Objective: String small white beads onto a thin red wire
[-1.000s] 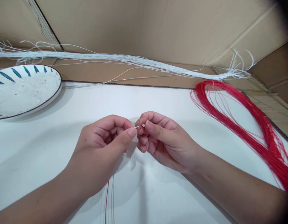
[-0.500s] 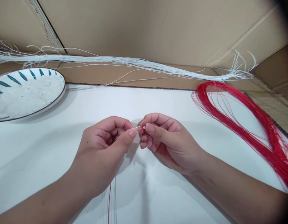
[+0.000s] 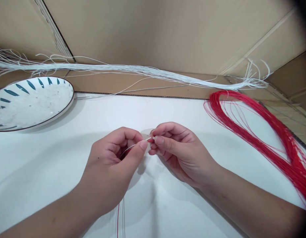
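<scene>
My left hand [image 3: 113, 165] is closed in a pinch on a thin white wire [image 3: 129, 148], whose end points toward my right fingers. From below that hand hang a red wire [image 3: 117, 218] and greyish-white strands [image 3: 123, 215]. My right hand [image 3: 180, 148] pinches a tiny whitish piece [image 3: 153, 138] between thumb and forefinger; its kind is too small to make out. The fingertips of both hands nearly meet above the white tabletop [image 3: 113, 112]. Whether the wire tip enters the tiny piece cannot be seen.
An oval plate [image 3: 67, 106] with dark green strokes stands at left, with small whitish bits in it. A long bundle of white wires [image 3: 133, 68] lies along the cardboard wall [image 3: 167, 33]. At right rests a looped bundle of red wires [image 3: 252, 138].
My left fingertips have moved slightly right, closer to my right hand. The white wire now shows bowed behind the left thumb. The whole view has shifted a little.
</scene>
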The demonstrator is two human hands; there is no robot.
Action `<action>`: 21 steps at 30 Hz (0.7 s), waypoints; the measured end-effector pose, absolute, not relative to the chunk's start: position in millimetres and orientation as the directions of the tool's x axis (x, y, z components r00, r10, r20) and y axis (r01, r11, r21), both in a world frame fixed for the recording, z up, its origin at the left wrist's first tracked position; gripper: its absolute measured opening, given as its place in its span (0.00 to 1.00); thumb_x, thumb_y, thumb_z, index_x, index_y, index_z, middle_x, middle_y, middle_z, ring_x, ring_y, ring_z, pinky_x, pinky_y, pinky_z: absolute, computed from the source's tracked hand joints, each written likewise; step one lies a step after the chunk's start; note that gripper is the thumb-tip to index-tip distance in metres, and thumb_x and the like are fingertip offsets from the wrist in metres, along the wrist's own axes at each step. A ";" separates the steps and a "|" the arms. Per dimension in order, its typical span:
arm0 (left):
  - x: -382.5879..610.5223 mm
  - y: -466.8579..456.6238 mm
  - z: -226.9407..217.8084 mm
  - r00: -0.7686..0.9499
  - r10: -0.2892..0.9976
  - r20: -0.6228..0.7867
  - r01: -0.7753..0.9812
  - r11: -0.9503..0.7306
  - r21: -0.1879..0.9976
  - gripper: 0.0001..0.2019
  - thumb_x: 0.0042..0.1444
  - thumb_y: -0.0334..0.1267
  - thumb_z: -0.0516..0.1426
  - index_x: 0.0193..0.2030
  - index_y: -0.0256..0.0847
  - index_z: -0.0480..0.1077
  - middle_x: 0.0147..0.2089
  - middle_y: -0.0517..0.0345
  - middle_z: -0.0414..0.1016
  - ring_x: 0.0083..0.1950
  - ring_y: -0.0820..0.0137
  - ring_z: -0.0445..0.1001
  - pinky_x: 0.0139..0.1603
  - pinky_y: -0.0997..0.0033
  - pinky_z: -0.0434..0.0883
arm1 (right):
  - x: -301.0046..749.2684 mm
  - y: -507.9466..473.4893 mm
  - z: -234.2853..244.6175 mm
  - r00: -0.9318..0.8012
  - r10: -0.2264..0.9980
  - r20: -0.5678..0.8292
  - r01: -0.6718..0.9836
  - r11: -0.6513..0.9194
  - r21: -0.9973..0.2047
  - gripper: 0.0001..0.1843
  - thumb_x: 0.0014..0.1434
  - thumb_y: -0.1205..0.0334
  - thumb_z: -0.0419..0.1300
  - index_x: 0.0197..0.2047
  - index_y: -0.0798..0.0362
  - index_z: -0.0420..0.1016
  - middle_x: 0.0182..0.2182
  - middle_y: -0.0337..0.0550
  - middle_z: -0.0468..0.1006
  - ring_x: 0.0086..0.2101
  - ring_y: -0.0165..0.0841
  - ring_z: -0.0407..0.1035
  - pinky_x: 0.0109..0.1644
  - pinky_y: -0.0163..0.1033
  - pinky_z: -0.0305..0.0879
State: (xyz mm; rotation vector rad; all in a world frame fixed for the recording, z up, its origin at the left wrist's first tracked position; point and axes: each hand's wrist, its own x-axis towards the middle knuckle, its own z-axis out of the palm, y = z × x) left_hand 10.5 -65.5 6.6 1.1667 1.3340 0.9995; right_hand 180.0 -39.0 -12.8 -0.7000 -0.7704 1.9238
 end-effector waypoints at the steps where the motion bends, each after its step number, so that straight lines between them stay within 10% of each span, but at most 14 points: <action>1: 10.1 -65.9 6.0 0.029 0.986 -0.166 0.109 0.162 0.981 0.06 0.61 0.36 0.61 0.31 0.45 0.73 0.22 0.69 0.66 0.22 0.82 0.62 0.20 0.90 0.60 | 179.4 -39.0 -12.4 -0.409 0.899 -0.158 -0.539 -0.378 -0.752 0.04 0.55 0.68 0.72 0.34 0.51 0.82 0.31 0.37 0.83 0.31 0.25 0.78 0.41 0.30 0.77; 21: 11.6 -68.1 7.2 0.023 0.998 -0.063 0.286 0.054 0.957 0.06 0.58 0.37 0.60 0.29 0.45 0.74 0.23 0.65 0.67 0.24 0.76 0.63 0.21 0.81 0.62 | 174.7 -41.9 -11.2 -0.294 0.950 -0.104 -0.509 -0.248 -0.825 0.06 0.52 0.67 0.73 0.33 0.50 0.81 0.29 0.37 0.81 0.30 0.27 0.76 0.38 0.34 0.77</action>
